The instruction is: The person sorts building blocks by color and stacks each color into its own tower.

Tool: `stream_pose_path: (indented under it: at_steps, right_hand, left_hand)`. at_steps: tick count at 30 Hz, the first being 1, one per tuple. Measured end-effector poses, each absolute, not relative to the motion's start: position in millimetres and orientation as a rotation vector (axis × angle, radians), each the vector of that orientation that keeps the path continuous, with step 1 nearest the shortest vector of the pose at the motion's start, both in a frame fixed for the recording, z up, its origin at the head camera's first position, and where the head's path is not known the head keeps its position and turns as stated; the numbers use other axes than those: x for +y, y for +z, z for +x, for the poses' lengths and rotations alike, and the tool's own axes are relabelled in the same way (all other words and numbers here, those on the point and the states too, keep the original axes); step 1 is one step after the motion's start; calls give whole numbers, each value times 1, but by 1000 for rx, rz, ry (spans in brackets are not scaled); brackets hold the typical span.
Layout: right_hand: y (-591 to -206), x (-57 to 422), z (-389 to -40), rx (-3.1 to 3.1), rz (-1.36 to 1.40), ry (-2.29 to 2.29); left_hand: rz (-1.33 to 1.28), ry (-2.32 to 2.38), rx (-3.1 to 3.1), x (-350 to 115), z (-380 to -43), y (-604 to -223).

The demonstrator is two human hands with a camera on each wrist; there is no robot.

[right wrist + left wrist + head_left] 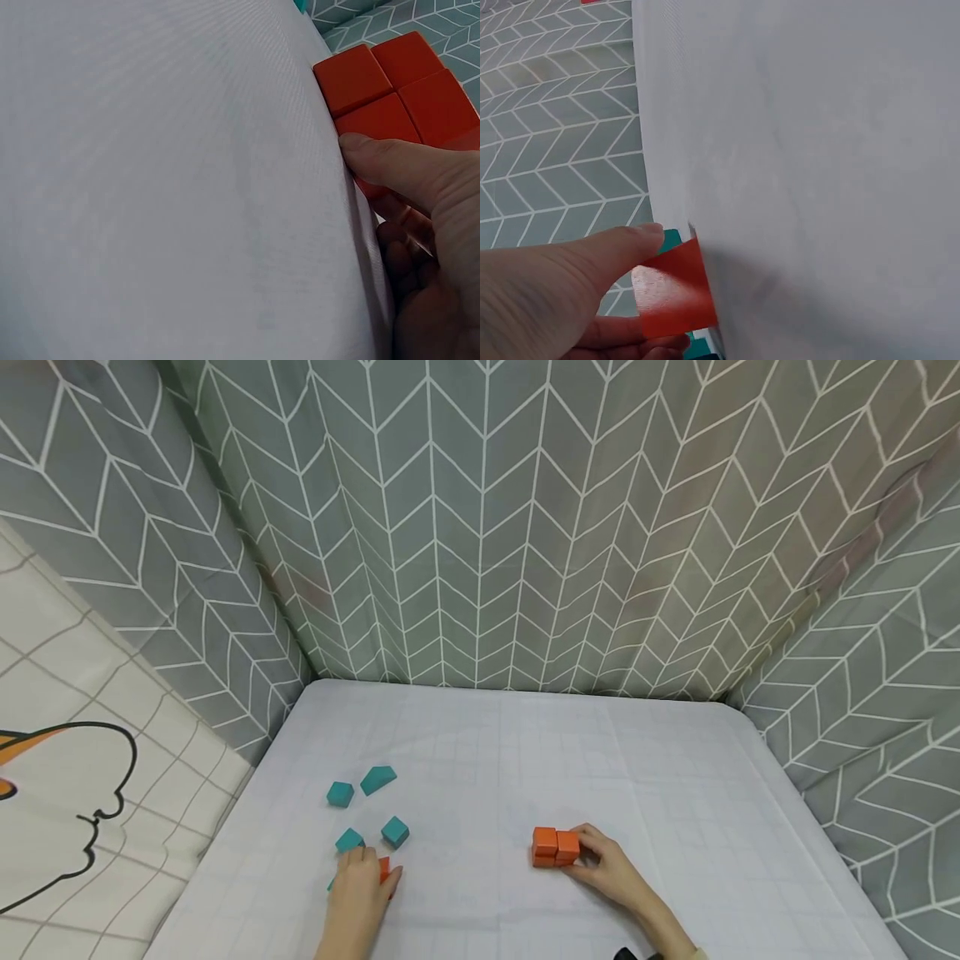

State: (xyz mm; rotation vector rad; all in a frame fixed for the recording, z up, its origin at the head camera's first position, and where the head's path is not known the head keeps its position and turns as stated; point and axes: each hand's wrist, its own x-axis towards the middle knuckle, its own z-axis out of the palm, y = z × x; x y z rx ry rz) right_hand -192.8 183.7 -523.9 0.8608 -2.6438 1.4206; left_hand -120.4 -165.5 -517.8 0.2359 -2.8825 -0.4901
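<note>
The loose orange block [384, 867] is toward eight o'clock on the worktop [487, 760], pinched by the left hand [355, 887] with thumb and fingers at opposite sides, presumably for control. At about three o'clock from it, the right hand [611, 868] curls thumb and fingers round one end of the orange cluster [545, 842], probably keeping its blocks tight together. Teal blocks [340, 794] lie mostly between ten and one o'clock of the loose block, apparently kept apart from the cluster.
</note>
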Motion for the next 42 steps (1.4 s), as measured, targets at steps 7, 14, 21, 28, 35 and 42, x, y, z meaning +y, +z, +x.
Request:
stream_pose_path:
  at_steps: [7, 14, 21, 28, 35, 42]
  right_hand:
    - [-523, 184, -193, -2641, 855, 1417]
    - [-525, 184, -193, -2625, 863, 1421]
    - [-525, 185, -192, -2626, 870, 1426]
    - [-527, 184, -194, -2586, 901, 1409]
    - [-528, 185, -194, -2576, 938, 1436]
    - [-545, 190, -201, -2577, 922, 1437]
  left_hand:
    - [271, -492, -2899, -167, -113, -515]
    - [267, -577, -2909, -166, -114, -522]
    - [320, -609, -2993, -166, -117, -522]
    - [301, -656, -2980, -166, -118, -521]
    - [212, -768, -2865, -167, -126, -513]
    - [10, -670, -2708, -166, -154, -487]
